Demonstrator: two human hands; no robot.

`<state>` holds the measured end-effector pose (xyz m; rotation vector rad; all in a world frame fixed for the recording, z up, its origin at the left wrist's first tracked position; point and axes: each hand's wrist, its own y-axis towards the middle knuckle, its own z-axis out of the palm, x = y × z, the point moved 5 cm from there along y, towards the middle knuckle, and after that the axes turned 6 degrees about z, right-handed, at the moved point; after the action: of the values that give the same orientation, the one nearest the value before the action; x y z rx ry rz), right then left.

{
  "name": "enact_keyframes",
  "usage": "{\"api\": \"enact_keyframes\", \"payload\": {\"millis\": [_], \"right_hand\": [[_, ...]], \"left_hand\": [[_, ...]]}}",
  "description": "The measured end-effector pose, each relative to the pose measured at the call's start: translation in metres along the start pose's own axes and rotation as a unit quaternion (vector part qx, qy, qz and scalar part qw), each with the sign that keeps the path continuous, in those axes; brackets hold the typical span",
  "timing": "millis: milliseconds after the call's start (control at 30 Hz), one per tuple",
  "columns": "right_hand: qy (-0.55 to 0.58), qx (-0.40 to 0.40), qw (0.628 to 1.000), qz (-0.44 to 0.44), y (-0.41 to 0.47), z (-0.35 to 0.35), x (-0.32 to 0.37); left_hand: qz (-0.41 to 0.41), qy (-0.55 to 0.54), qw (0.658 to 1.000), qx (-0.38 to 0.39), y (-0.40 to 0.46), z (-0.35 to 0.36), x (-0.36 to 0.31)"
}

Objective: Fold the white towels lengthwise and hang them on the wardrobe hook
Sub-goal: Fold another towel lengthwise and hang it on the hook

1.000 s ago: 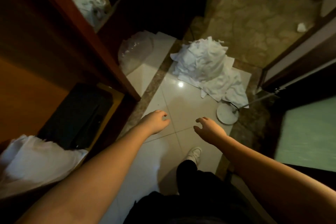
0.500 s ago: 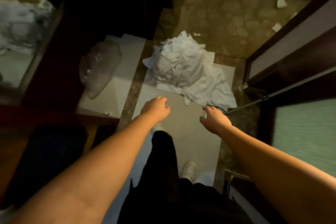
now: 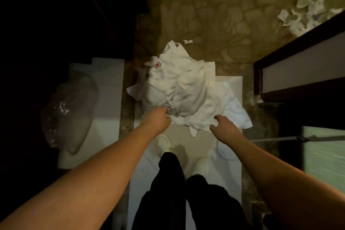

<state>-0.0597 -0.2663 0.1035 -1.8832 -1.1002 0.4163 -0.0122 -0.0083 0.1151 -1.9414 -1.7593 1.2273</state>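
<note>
The heap of white towels (image 3: 183,95) lay on the pale floor tiles (image 3: 188,136) straight ahead of the person's feet, its long axis running away from them toward the patterned carpet (image 3: 214,11), the far tip reaching onto that carpet. It was crumpled and deeply creased, with a small red emblem (image 3: 158,65) near its far-left corner. The left hand (image 3: 158,119) had its fingers curled at the heap's near edge, though whether it gripped cloth I could not tell, while the right hand (image 3: 223,125) hovered loosely curled over the near hem; a clear plastic bag (image 3: 67,115) lay to the left and paper scraps (image 3: 302,11) at far right.
</note>
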Motion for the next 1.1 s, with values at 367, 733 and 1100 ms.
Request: {"api": "enact_keyframes", "payload": {"millis": [367,733,1100], "right_hand": [[0.002,-0.005,0.999,-0.037,0.230,0.023,0.042],[0.083,-0.100,0.989,-0.071,0.321,0.041,0.065],[0.267,0.103,0.956,-0.067,0.207,0.030,0.094]], "left_hand": [[-0.065,-0.129,0.989,-0.018,0.222,0.056,0.045],[-0.076,-0.229,0.966,-0.095,0.294,0.101,0.058],[-0.120,-0.460,0.880,-0.020,0.174,0.063,0.015]]}}
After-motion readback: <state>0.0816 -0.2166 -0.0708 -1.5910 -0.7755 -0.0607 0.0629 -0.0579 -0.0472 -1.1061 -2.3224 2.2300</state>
